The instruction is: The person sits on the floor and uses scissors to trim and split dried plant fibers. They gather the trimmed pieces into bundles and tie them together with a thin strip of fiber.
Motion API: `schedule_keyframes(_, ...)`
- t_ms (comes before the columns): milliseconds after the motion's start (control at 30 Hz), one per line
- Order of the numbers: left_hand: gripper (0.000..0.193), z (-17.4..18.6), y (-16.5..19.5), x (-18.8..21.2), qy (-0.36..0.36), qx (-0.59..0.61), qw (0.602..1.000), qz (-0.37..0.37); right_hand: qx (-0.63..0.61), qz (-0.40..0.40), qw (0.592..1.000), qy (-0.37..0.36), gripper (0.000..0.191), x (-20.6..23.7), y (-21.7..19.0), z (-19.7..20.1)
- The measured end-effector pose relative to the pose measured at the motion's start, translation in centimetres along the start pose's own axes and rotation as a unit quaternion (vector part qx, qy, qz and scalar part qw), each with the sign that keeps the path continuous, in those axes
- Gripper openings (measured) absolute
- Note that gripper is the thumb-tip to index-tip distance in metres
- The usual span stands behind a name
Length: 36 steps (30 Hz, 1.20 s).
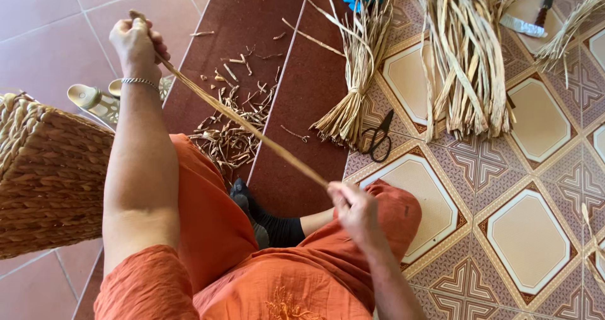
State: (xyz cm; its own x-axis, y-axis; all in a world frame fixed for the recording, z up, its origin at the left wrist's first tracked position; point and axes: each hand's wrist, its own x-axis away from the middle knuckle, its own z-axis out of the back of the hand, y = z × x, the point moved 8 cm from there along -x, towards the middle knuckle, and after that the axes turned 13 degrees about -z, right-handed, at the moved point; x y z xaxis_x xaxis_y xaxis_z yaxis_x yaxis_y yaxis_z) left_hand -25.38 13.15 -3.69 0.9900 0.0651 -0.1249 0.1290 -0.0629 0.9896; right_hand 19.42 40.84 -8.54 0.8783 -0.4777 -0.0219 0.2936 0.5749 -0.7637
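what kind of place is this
Likely a home floor used for basket weaving: patterned tiled floor, bundles of dried straw-coloured fibre, a woven brown basket, and both hands, left hand and right hand, pulling a long fibre strand.

A dry, fibrous straw strand (246, 126), a coarse woven wicker basket (50, 175), crinkled matt orange cloth trousers (252, 263), black metal scissors (378, 137), glossy patterned floor tiles (529, 232).

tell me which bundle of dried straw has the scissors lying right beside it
The tied bundle on the left; black scissors lie at its bound end. The bigger loose bundle lies farther right.
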Motion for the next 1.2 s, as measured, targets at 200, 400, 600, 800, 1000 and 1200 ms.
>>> schedule_keyframes(200,0.089,-6.8,5.0,4.5,0.033,-0.593,0.665,-0.453,0.128,0.126,0.982,0.051,0.01,-6.1,-3.8,1.0)
schedule_keyframes(400,0.049,-19.2,-1.6,22.7,-0.651,-0.114,0.705,-0.258,0.106,0.165,0.981,0.0,0.009,-10.3,-7.5,-1.0)
schedule_keyframes(600,0.033,-20.8,-6.6,24.5,-0.68,-0.108,0.722,-0.074,0.046,0.101,0.994,0.007,0.019,-13.3,-4.9,1.1)
schedule_keyframes(800,0.023,-21.2,-7.1,20.4,-0.6,-0.126,0.785,-0.083,0.043,0.027,0.966,0.252,0.035,-15.8,5.6,8.5)
schedule_keyframes(1000,0.023,-21.7,-5.1,17.6,-0.537,-0.029,0.843,-0.022,0.142,-0.391,0.901,0.126,0.043,-13.6,17.2,4.4)
schedule_keyframes(1200,0.022,-22.0,-4.5,16.1,-0.477,0.021,0.878,-0.03,0.18,-0.45,0.871,0.084,0.073,-14.5,16.9,3.8)
